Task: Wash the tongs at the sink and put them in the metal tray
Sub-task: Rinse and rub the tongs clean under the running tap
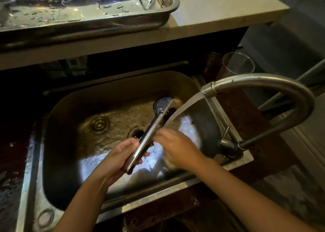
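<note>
Sink [58, 126] fills the middle of your view, steel basin wet, with water pooled around the drain [136, 132]. Counter [211, 17] sits above it on the far side, carrying the metal tray [163, 13], whose wet floor is beaded with drops. Faucet [274, 94] arches in from your right; its stream [182, 108] runs down and left into the basin, landing just right of the tongs.

Tongs [151, 131] are over the basin, not in the tray. They lie diagonally, hinge end low near you, dark tips up by the far wall, arms pressed together.

Your left hand [121, 156] is wrapped around the hinge end, fingers curled under, thumb side on top: a firm hold. Your right hand [174, 143] is blurred, fingertips at the tongs' mid shaft beside the stream; can't tell whether it's clamped on or just touching. Clear cup [237, 64] stands behind the faucet.
</note>
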`<state>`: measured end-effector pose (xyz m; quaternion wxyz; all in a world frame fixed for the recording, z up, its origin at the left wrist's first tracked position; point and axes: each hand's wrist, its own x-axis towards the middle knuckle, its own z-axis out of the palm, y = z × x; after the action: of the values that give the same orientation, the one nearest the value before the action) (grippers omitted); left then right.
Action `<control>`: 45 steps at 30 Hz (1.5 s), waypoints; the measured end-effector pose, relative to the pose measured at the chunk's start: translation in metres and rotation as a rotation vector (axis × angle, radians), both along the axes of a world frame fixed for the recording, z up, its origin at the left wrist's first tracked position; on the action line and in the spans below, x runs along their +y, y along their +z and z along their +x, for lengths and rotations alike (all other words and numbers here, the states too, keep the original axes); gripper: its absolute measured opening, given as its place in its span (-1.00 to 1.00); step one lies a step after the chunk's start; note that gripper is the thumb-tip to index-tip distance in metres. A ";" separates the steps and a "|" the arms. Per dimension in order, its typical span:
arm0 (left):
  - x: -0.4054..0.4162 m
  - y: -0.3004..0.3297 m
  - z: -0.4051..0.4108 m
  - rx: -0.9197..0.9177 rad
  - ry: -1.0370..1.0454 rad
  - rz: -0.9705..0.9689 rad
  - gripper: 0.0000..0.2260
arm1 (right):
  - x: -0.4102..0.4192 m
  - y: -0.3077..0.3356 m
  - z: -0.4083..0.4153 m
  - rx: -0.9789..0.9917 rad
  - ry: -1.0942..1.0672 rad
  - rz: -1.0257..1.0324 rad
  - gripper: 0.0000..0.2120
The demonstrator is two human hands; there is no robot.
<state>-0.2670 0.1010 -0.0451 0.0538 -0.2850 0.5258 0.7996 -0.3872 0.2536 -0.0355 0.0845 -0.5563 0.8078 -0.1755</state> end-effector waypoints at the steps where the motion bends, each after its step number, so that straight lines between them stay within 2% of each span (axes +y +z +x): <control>1: 0.002 0.001 -0.006 0.003 0.030 -0.007 -0.81 | -0.002 0.001 0.009 -0.039 0.047 -0.036 -0.57; 4: 0.004 0.004 -0.020 0.001 0.062 -0.030 -0.76 | -0.002 0.001 0.021 -0.026 0.172 -0.121 -0.55; 6: 0.005 0.006 -0.029 0.015 0.050 -0.013 -0.77 | -0.003 0.000 0.007 0.077 0.139 -0.107 -0.52; 10: 0.007 0.008 -0.044 0.012 -0.011 -0.015 -0.81 | -0.007 -0.002 -0.039 0.103 -0.241 0.062 -0.58; 12: 0.010 0.007 -0.051 0.021 -0.007 -0.003 -0.78 | -0.002 -0.007 -0.044 0.059 -0.336 0.068 -0.58; 14: 0.015 0.006 -0.056 0.021 0.004 0.011 -0.80 | 0.006 -0.006 -0.026 0.013 -0.267 -0.016 -0.57; 17: 0.021 0.002 -0.058 0.027 0.029 0.083 -0.83 | 0.023 -0.011 0.015 -0.107 -0.020 -0.158 -0.55; 18: 0.023 0.000 -0.057 0.034 0.037 0.127 -0.82 | 0.026 -0.012 0.023 -0.212 -0.062 -0.250 -0.55; 19: 0.025 -0.001 -0.055 0.036 0.043 0.168 -0.80 | 0.027 -0.011 0.025 -0.351 -0.199 -0.354 -0.54; 22: 0.030 -0.003 -0.046 0.013 0.065 0.276 -0.78 | 0.017 -0.009 0.012 -0.772 -0.757 -0.577 -0.61; 24: 0.032 -0.006 -0.042 0.016 0.087 0.331 -0.77 | 0.007 -0.011 -0.006 -1.258 -0.915 -0.587 -0.75; 25: 0.034 -0.006 -0.041 0.031 0.105 0.365 -0.77 | 0.002 -0.012 -0.013 -1.528 -0.889 -0.585 -0.80; 27: 0.038 -0.007 -0.039 0.068 0.140 0.487 -0.76 | -0.008 -0.008 -0.016 -1.864 -0.788 -0.578 -0.79; 31: 0.044 -0.006 -0.028 0.130 0.183 0.903 -0.67 | -0.019 -0.009 -0.015 -2.047 -0.597 -0.647 -0.65; 33: 0.044 -0.007 -0.021 0.120 0.214 0.992 -0.69 | -0.021 -0.009 -0.012 -2.103 -0.591 -0.665 -0.65; 35: 0.040 -0.009 -0.016 0.066 0.173 0.847 -0.72 | -0.021 -0.013 -0.010 -2.064 -0.659 -0.614 -0.67; 39: 0.035 -0.004 -0.017 -0.104 -0.077 0.025 -0.78 | -0.021 -0.015 -0.005 -1.788 -0.804 -0.515 -0.83; 41: 0.038 -0.003 -0.022 -0.136 -0.132 -0.374 -0.72 | -0.023 -0.014 0.000 -1.647 -0.892 -0.473 -0.77; 42: 0.041 0.000 -0.025 -0.129 -0.138 -0.513 -0.73 | -0.025 -0.014 0.003 -1.589 -0.934 -0.449 -0.74; 43: 0.045 0.002 -0.026 -0.124 -0.131 -0.571 -0.77 | -0.027 -0.014 0.007 -1.540 -0.962 -0.429 -0.72; 45: 0.047 0.003 -0.023 -0.090 -0.087 -0.427 -0.86 | -0.029 -0.015 0.011 -1.460 -0.993 -0.398 -0.61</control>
<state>-0.2902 0.1485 -0.0417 0.0500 -0.3024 0.6919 0.6537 -0.3767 0.2250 -0.0506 0.3927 0.1015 0.6551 -0.6374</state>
